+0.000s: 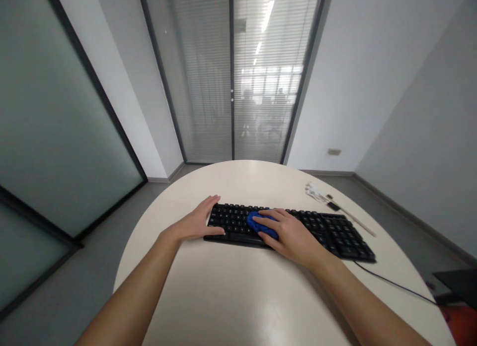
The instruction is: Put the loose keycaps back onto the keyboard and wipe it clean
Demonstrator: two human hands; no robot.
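A black keyboard [231, 218] lies across the pale round table [223, 291]. At its left end is my left hand [197, 221], thumb on the front edge and fingers at the back corner, spread apart around that end. My right hand [285, 232] presses a blue cloth [254, 220] onto the keys left of the keyboard's middle, its fingers lying over the cloth. Part of the cloth is hidden under the fingers. The right part of the keyboard shows beyond my right wrist.
Behind the keyboard's right part lie a thin light stick [357, 221], a small black item [333, 206] and some white pieces [314, 192]. A black cable [395, 285] runs to the right table edge, near a red and black object [460, 321].
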